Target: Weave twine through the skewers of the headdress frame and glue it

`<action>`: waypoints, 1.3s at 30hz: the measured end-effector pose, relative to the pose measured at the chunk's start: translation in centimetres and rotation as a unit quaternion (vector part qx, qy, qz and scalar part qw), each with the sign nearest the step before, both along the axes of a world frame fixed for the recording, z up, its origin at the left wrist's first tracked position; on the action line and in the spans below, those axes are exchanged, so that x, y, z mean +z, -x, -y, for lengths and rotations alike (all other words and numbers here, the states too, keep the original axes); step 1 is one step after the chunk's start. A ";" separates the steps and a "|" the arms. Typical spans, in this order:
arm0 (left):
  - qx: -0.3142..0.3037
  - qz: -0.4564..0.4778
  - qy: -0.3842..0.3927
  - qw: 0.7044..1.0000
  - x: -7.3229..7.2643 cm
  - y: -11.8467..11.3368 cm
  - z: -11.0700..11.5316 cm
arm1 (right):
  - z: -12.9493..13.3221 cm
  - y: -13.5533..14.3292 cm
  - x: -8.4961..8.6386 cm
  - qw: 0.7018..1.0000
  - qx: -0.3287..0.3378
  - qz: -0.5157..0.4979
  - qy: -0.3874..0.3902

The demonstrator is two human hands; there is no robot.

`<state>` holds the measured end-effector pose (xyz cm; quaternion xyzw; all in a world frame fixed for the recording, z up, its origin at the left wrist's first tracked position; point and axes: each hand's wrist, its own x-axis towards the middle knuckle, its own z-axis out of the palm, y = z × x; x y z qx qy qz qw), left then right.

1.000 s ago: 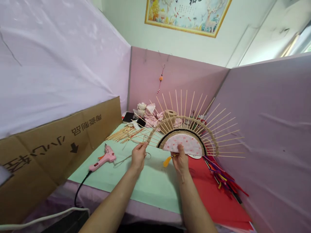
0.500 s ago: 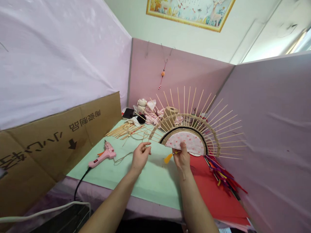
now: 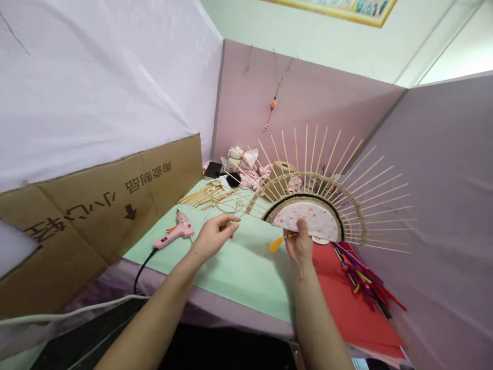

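Observation:
My right hand (image 3: 300, 245) grips a half-round fan (image 3: 308, 216) by its straight lower edge, the thumb flat on the white cloth with pink dots. Thin wooden sticks radiate from the fan, with bands of black and tan cord woven across them. A yellow tassel (image 3: 276, 244) hangs beside the right fingers. Left of the fan, my left hand (image 3: 215, 234) is closed in a pinch on a thin strand of twine (image 3: 242, 217), near the end of the outer tan band. The fingertips are apart from the fan, and most of the strand is hard to make out.
On the green tabletop lie a pink glue gun (image 3: 177, 231) with a black cord and a pile of loose sticks (image 3: 210, 196). Red sheets (image 3: 358, 303) and colourful pipe cleaners (image 3: 364, 277) are at the right. A cardboard panel (image 3: 96, 221) stands at the left.
My left hand has drawn back slightly left and away from the fan, still pinching. The view has shifted, and the fan stays in my right hand.

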<state>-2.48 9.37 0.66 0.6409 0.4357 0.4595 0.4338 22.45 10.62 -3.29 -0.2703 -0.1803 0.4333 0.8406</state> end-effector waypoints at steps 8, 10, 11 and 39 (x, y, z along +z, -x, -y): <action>0.096 -0.146 -0.132 0.976 1.7 4.0 -3.0 | 0.3 0.4 0.7 0.998 -0.040 0.037 0.014; 0.102 -0.145 -0.126 0.976 1.8 4.5 -3.5 | 0.4 0.5 0.7 0.999 -0.038 0.033 0.013; 0.104 -0.142 -0.123 0.977 1.8 4.6 -3.6 | 0.4 0.6 0.8 0.999 -0.038 0.032 0.013; 0.199 -0.018 -0.152 0.968 -0.4 2.1 -2.1 | 0.2 0.6 0.7 0.999 -0.041 0.011 -0.002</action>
